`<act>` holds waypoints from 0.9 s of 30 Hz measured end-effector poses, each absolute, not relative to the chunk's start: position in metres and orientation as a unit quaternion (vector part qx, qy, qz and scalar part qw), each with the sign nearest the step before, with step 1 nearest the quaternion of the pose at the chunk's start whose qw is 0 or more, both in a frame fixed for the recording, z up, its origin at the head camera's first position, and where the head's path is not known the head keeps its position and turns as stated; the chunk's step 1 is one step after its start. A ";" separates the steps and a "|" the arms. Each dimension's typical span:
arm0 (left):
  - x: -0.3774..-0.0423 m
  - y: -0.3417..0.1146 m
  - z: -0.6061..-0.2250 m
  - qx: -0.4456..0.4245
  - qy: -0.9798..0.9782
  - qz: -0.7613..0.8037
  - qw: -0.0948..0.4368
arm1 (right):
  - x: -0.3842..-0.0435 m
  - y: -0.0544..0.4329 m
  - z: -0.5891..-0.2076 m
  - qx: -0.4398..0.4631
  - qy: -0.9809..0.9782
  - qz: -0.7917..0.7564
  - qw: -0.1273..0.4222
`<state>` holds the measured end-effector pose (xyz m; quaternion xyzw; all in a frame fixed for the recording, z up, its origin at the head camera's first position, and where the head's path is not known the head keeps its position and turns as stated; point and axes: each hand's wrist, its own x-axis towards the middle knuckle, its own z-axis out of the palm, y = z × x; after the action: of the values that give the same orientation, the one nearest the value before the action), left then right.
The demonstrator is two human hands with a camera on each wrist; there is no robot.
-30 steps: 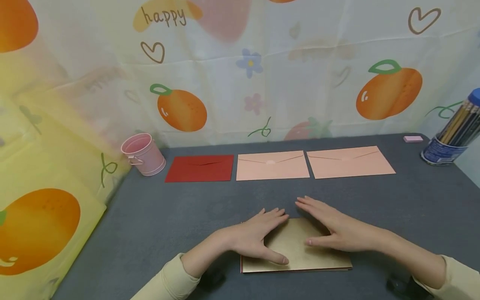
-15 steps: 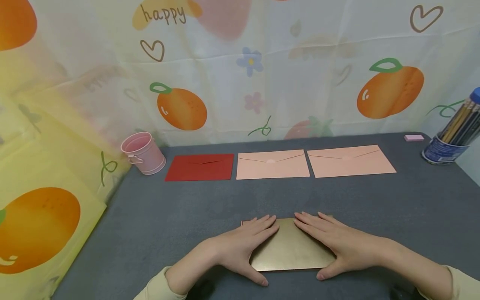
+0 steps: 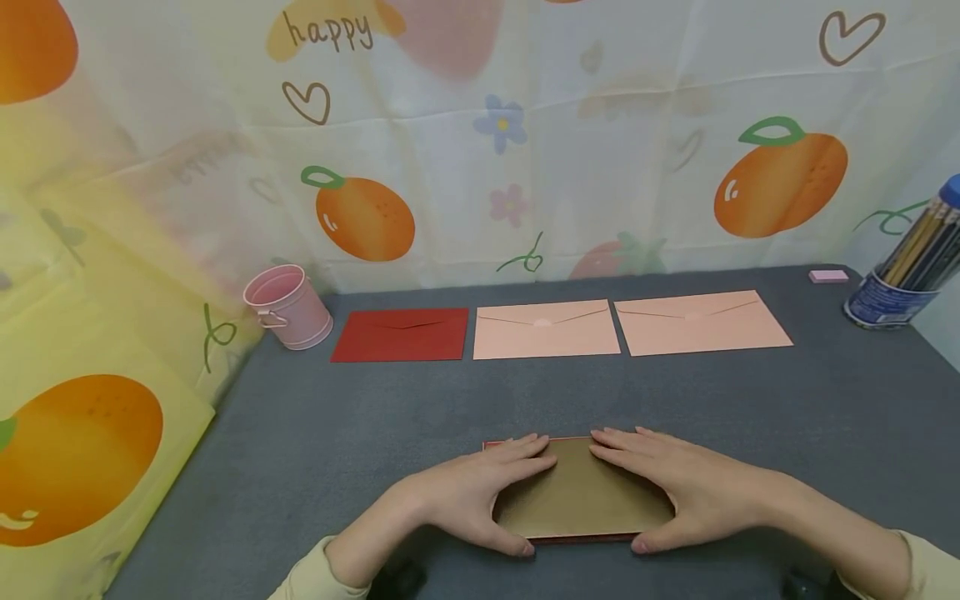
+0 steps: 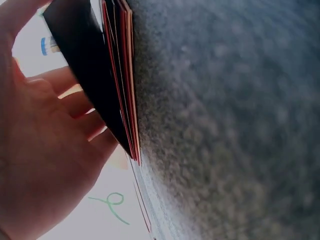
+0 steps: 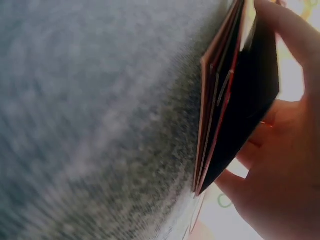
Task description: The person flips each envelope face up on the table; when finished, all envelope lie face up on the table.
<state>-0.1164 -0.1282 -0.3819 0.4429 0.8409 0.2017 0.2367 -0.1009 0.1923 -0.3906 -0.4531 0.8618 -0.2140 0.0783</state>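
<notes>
A gold envelope [image 3: 581, 504] lies between my hands, its near edge tilted up off a stack. My left hand [image 3: 468, 496] holds its left end, with the thumb at the near edge and the fingers over the far edge. At the right end my right hand [image 3: 697, 483] grips it the same way. The left wrist view shows the raised envelope's dark underside [image 4: 82, 60] and, below it, the layered edges of several red and pink envelopes [image 4: 129, 85]. From the right, the same stacked envelopes [image 5: 206, 120] show under the lifted one.
Along the back of the grey table [image 3: 360, 408] lie a red envelope [image 3: 401, 342] and two pink envelopes [image 3: 543, 337]. A pink bucket [image 3: 288, 308] stands at back left. Back right hold a pink eraser [image 3: 827, 276] and a blue tin of pencils [image 3: 892, 296].
Both hands have come down from hovering over the stack to grip the gold envelope's ends. Its near edge has risen, and a dark red edge now shows beneath it.
</notes>
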 end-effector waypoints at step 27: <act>-0.125 -0.142 -0.374 0.461 0.767 0.447 0.011 | -0.117 0.202 -0.373 -0.454 0.807 -0.372 -0.066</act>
<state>-0.1254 -0.1422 -0.3741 0.4608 0.7667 0.4470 0.0110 -0.1172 0.2023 -0.3734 -0.4541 0.8067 -0.3722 -0.0662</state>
